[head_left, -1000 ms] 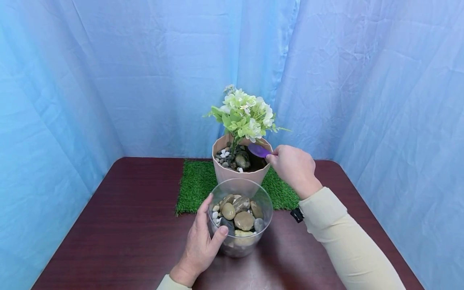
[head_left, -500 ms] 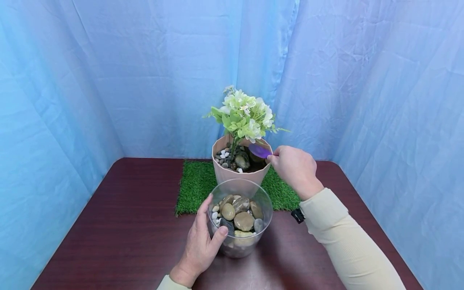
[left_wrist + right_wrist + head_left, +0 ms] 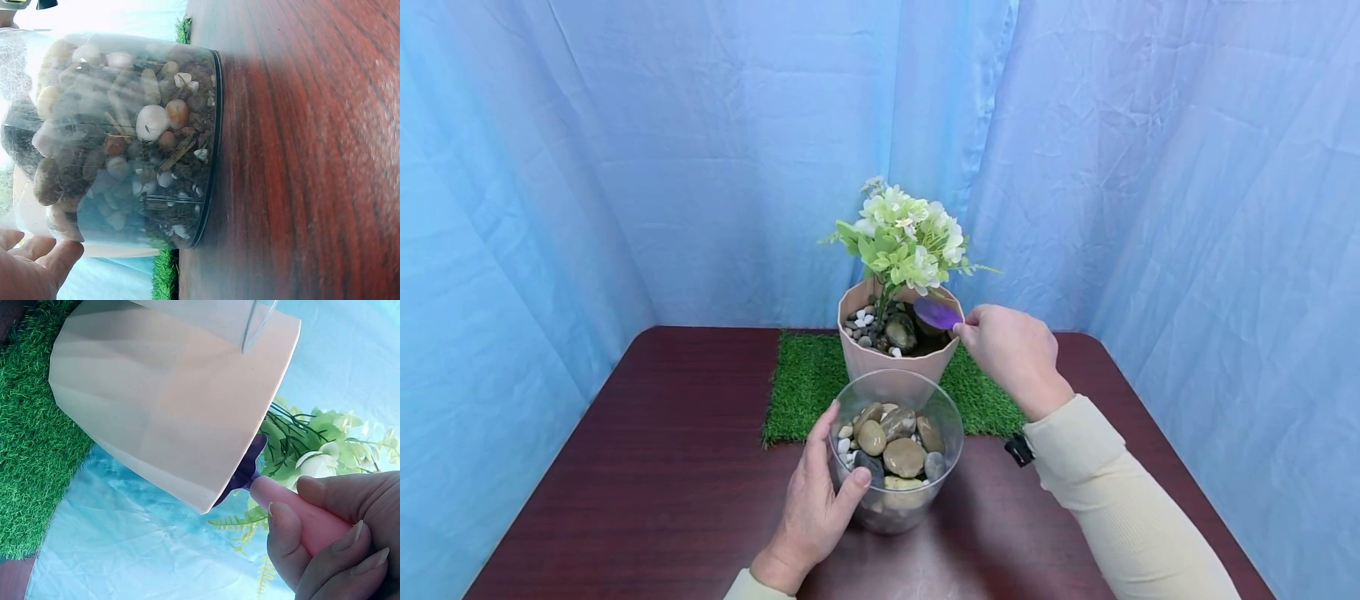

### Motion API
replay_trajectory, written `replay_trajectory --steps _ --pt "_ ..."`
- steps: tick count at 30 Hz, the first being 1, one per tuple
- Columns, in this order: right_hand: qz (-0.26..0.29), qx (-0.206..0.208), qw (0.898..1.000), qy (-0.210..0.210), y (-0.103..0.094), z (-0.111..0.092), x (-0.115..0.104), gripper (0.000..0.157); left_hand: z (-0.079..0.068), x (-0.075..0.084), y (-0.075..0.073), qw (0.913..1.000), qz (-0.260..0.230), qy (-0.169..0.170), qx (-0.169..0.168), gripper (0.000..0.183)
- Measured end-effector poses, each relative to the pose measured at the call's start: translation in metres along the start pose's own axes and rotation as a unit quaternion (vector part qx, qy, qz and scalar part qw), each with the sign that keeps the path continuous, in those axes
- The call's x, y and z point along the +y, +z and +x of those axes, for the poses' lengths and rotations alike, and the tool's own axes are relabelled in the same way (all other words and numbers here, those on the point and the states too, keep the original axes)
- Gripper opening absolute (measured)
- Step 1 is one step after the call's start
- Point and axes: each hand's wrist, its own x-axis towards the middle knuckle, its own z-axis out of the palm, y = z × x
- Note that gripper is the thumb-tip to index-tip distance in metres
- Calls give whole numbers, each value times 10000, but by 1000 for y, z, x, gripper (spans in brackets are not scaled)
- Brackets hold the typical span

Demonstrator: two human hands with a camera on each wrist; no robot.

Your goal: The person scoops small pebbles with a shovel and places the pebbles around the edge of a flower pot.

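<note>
Shifted slightly rightward since the earlier frame, the right hand [image 3: 1011, 352] grips the pink handle [image 3: 303, 515] of a purple scoop [image 3: 936, 313], reaching over the rim of the planted pot [image 3: 162, 406]. Nearer the wearer, the left hand [image 3: 812, 508] clasps a clear container [image 3: 942, 417] of stones [image 3: 905, 458].

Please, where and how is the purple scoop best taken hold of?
Probably by its pink handle, coming from the person's right. The handle is thick and rounded and sticks out past the rim of the pot, while the blade is at the pot's mouth, close to the flowers. The right hand has its fingers curled round the handle.
</note>
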Motion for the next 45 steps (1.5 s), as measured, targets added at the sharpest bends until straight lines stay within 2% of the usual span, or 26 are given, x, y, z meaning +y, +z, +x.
replay_trajectory --steps 12,26,37,45 --pt "72 275 9994 -222 -6 -15 3 25 4 -1 -1 9999 5 -123 -103 78" --pt "88 993 9930 -626 -5 -42 9 27 4 -2 -2 9998 26 -169 -134 78" --pt "2 1864 9768 -1053 -6 -61 7 25 3 -2 -1 9998 -53 -157 -116 77" --pt "-16 1972 9724 -1251 -8 -78 4 17 1 -3 0 9998 -51 -176 -100 77"
